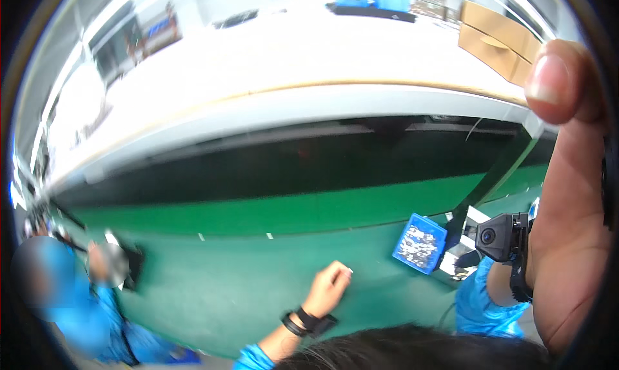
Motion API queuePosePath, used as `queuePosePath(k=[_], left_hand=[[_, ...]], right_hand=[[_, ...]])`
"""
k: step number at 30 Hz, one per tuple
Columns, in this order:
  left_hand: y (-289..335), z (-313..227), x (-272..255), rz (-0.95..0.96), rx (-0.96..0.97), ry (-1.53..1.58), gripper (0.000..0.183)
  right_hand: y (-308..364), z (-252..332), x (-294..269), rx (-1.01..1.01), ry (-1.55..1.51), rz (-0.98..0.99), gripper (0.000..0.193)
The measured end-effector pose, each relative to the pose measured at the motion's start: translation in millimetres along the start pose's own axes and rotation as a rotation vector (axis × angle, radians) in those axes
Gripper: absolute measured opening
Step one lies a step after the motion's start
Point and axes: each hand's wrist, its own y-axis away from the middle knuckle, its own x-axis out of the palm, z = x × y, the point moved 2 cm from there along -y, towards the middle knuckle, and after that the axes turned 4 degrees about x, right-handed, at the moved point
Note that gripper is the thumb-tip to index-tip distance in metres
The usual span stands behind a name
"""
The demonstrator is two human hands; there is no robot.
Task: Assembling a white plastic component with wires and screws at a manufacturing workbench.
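My left hand (327,289) hovers over or rests on the green tabletop (213,273), a dark band around its wrist. Its fingers are curled together, with a tiny pale speck at the tips; whether that is a held thing or a nail is too small to tell. Raised close to the camera at the right edge is my right hand (570,112). Only its thumb and palm side show, and the other fingers are hidden. Strapped to that wrist is a small black camera (491,236). Nearest to my left hand stands a blue bin (398,254) of small shiny parts.
A white shelf (290,64) spans the far side above the table, bearing a cardboard box (493,48) and a blue item (373,1). White and dark items (459,257) lie beside the bin. At left sits another person in blue (84,312), a hand near a dark object.
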Motion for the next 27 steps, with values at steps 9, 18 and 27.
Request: queuePosePath(k=[9, 18, 27], left_hand=[[2, -1, 4, -0.037, -0.029, 0.055, 0.013], [0, -15, 7, -0.001, 0.0, 0.0, 0.015], [13, -1, 7, -0.015, 0.007, -0.005, 0.015]], right_hand=[[14, -8, -27, 0.045, 0.01, -0.024, 0.085], [50, -31, 13, 0.194, -0.171, 0.093, 0.085], [58, -11, 26, 0.07, -0.223, -0.058, 0.086]])
